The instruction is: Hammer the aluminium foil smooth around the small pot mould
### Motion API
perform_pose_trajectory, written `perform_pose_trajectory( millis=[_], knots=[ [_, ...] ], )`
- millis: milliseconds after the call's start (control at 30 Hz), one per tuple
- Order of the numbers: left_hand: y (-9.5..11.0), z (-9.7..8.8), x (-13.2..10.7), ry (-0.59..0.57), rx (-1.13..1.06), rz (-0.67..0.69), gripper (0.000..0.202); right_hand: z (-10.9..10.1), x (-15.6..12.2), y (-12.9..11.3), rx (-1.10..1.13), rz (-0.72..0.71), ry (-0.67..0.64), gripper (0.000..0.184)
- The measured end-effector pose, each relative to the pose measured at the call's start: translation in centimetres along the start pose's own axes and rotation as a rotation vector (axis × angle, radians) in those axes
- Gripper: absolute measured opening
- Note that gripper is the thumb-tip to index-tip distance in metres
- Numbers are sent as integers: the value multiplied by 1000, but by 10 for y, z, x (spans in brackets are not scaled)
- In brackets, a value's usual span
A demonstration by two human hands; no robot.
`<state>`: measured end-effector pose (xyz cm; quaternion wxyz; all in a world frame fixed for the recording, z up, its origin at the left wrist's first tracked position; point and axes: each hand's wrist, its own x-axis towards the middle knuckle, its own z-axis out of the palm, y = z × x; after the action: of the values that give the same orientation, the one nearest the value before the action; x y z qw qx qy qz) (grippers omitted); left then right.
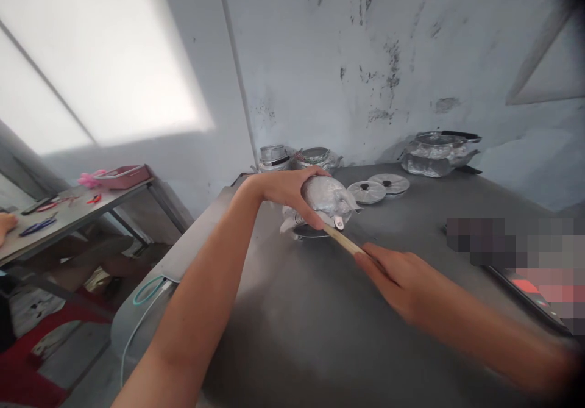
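Observation:
A shiny silver metal kettle (326,194) lies tipped over on the dark table, its curved spout pointing right. Around the kettle's rounded body, my left hand (292,191) is closed, thumb on the near side and fingers over the top. My right hand (393,277) grips a pale wooden stick (345,240), perhaps a tool handle. The stick's far end reaches the kettle just by my left thumb; whether it touches, and what its tip looks like, I cannot tell. A dark oval part (311,232) shows beneath the kettle.
Behind stand two more kettles (315,157) (273,155); another kettle (434,153) is at the back right. Round metal lids (366,192) with black knobs lie beside my kettle. On a side table at left are a pink basket (122,176), pliers (39,225) and another person's hand (6,225).

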<state>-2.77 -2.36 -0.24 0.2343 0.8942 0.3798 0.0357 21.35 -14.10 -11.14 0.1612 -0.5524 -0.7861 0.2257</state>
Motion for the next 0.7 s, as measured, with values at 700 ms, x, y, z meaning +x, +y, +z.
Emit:
perform_pose_trajectory(
  millis=[700],
  knots=[
    [9, 5, 3, -36, 33, 0, 109, -9, -10, -15, 493, 189, -338, 26]
  ],
)
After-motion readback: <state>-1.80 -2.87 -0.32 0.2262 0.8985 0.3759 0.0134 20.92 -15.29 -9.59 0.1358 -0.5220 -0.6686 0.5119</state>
